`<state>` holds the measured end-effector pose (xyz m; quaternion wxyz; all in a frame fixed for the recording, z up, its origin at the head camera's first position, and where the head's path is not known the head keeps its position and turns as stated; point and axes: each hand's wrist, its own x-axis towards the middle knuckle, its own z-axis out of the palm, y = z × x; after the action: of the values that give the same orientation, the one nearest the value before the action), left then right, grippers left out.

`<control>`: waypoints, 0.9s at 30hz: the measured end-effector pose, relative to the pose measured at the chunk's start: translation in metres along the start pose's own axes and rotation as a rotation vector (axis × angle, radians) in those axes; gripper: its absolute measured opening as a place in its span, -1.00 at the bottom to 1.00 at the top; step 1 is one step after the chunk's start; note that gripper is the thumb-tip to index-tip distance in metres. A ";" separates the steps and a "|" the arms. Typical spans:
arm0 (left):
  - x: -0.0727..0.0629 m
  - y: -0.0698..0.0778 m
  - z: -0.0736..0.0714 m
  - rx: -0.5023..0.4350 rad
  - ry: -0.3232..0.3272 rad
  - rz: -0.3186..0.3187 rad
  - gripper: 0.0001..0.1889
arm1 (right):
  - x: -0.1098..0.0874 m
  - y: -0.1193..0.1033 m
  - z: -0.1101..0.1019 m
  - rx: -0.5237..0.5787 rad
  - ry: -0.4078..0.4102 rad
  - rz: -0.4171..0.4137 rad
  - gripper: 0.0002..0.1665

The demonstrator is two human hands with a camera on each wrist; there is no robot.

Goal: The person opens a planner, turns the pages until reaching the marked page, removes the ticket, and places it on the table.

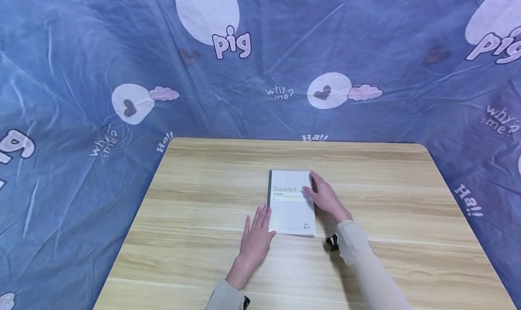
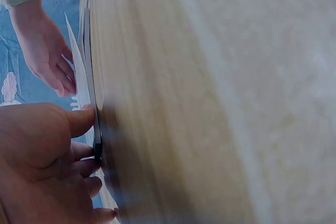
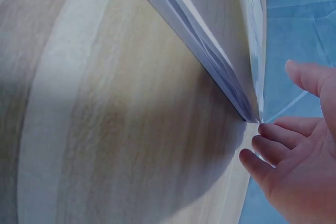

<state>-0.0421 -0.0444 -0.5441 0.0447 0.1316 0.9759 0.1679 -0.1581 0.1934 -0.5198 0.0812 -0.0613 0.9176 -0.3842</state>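
Observation:
A notebook [image 1: 290, 210] with a white cover, the word Gambit and a dark spine lies on the wooden table. My left hand [image 1: 256, 241] rests at its lower left corner, fingers straight and pointing away from me. In the left wrist view its thumb and fingertips [image 2: 84, 167] are right at the dark spine. At the upper right edge is my right hand [image 1: 324, 197], with its thumb over the cover. The right wrist view shows the right fingers [image 3: 281, 145] extended beside the notebook's corner [image 3: 251, 114], thumb apart from them. There the cover stands slightly lifted off the pages.
The light wooden table [image 1: 203, 165] reaches back to a blue printed cloth [image 1: 260, 115] hanging behind and at both sides. A black strap piece [image 1: 332, 242] sits at the right sleeve's cuff.

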 end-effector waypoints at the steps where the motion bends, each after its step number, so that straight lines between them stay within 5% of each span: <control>1: 0.000 0.000 0.000 0.002 -0.002 -0.001 -0.29 | 0.001 0.000 0.000 -0.001 0.001 0.002 -0.16; 27: 0.001 0.002 0.001 0.006 -0.002 -0.002 -0.28 | 0.015 0.000 -0.006 0.009 -0.008 0.002 -0.21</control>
<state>-0.0429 -0.0418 -0.5440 0.0455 0.1311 0.9765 0.1650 -0.1741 0.1947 -0.5169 0.0853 -0.0615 0.9157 -0.3879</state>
